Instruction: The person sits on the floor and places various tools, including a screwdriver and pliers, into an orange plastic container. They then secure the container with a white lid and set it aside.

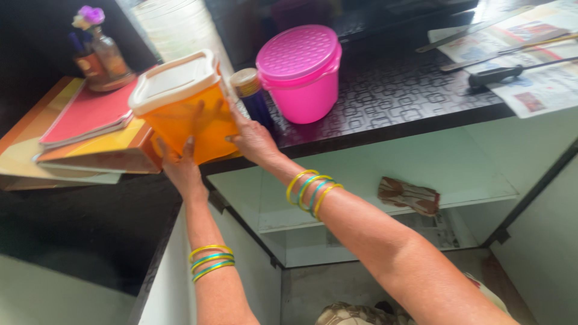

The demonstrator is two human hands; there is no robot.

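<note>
The orange box (183, 108) with its white lid (174, 81) sits tilted at the edge of the dark desk (385, 102) — both hands wrapped around it. The left hand (179, 165) cups it from below, fingers spread up its front; the right hand (253, 139) presses its side. Just beside stand a small jar (250, 90) and a pink bucket (304, 72).

A translucent orange plastic container (186, 111) with a white lid sits tilted at the dark counter (385, 99) edge, just beside a pink bucket (303, 72).
</note>
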